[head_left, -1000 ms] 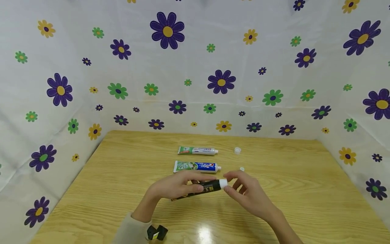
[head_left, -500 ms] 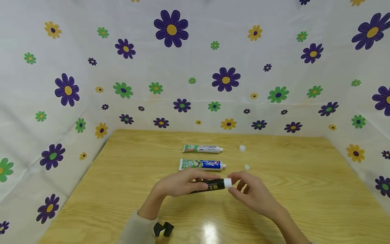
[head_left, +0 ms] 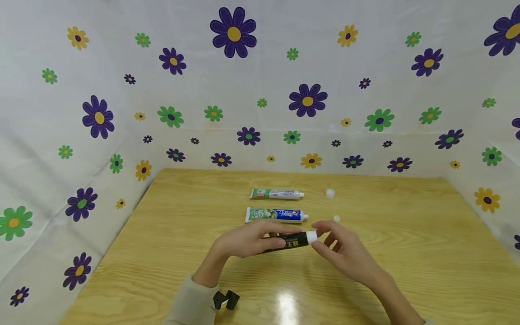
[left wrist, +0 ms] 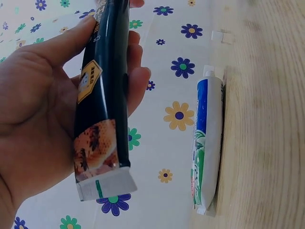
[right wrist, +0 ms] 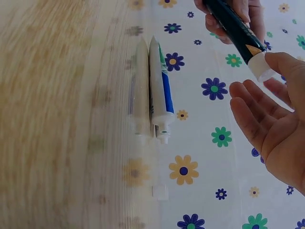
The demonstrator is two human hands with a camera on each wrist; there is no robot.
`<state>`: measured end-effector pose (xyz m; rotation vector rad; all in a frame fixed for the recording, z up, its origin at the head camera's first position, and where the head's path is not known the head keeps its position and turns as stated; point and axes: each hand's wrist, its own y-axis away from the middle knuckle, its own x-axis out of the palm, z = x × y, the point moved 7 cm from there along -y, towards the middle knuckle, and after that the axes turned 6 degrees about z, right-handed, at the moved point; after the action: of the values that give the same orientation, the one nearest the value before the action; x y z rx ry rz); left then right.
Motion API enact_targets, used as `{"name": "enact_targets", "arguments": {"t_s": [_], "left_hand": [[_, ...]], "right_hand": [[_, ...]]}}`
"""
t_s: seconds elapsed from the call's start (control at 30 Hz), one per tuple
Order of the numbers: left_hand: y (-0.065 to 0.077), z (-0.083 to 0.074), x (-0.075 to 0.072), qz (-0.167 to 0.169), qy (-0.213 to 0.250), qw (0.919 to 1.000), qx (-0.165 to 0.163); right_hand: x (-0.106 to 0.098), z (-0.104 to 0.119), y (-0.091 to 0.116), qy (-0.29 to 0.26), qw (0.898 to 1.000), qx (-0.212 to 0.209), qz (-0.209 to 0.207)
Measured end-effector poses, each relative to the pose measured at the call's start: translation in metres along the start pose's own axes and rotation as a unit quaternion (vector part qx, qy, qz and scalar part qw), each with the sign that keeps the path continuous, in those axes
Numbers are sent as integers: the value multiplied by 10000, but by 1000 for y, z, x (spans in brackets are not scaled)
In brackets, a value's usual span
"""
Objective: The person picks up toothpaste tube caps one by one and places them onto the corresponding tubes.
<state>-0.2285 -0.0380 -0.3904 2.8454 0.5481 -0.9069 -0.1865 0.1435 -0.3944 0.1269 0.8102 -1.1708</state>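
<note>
Tabletop (head_left: pixel 426 234) spreads broad to its right edge and flowered cloth (head_left: pixel 264 81); above it, left hand (head_left: pixel 248 239) grips a glossy black tube (head_left: pixel 297 241), gold-lettered, while right hand (head_left: pixel 344 250) apparently pinches its white cap (head_left: pixel 311 237), thumb opposite finger

Toward seven o'clock in the head view, the person wears a plain, pale beige left sleeve (head_left: pixel 192 301). On its three-o'clock side sits a black, angular device (head_left: pixel 233 299) with a yellow-and-white marking (head_left: pixel 224 304). Between four and five o'clock, a sliver of pale right sleeve (head_left: pixel 429 322) shows.
</note>
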Motion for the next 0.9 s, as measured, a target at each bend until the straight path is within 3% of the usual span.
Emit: {"name": "enact_targets", "arguments": {"t_s": [0.17, 0.37, 0.53, 0.9], "left_hand": [[-1, -1, -1, -192, -134, 9997, -118], [-1, -10, -4, -593, -1024, 9923, -367], [0, -16, -5, -654, -1547, 9847, -462], [2, -22, -5, -710, -1649, 9832, -327]], "right_hand": [[-4, 3, 1, 63, 9993, -261, -255], [-10, 5, 2, 219, 9977, -425, -478], [-11, 7, 2, 244, 9974, -474, -486], [-12, 11, 1, 188, 9975, -395, -557]]}}
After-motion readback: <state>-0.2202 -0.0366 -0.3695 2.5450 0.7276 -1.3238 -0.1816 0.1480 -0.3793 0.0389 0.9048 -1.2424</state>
